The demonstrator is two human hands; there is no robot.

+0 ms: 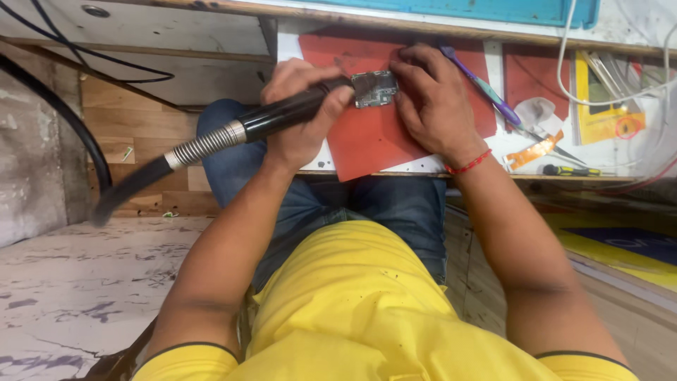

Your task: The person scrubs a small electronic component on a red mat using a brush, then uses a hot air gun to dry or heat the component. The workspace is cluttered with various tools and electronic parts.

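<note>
Left hand (300,113) grips black hot-air wand (282,116), nozzle pointing right at circuit board (374,88); right hand (430,102) pins board's right end on red mat (367,141), near surface's front edge.

A low workbench (211,28) ran across the top of the view, its white surface scuffed and stained, with a bare wooden edge along the back. Beneath it, wood-grained panelling (134,134) closed off the space on the left side. The floor (77,282) was pale and worn, mottled with dark purplish marks and hairline cracks (paint or old spills, it was hard to tell). At the far left stood a rough grey wall (32,162), patchy and chipped. The light was even and fairly bright, casting only soft shadows.
</note>
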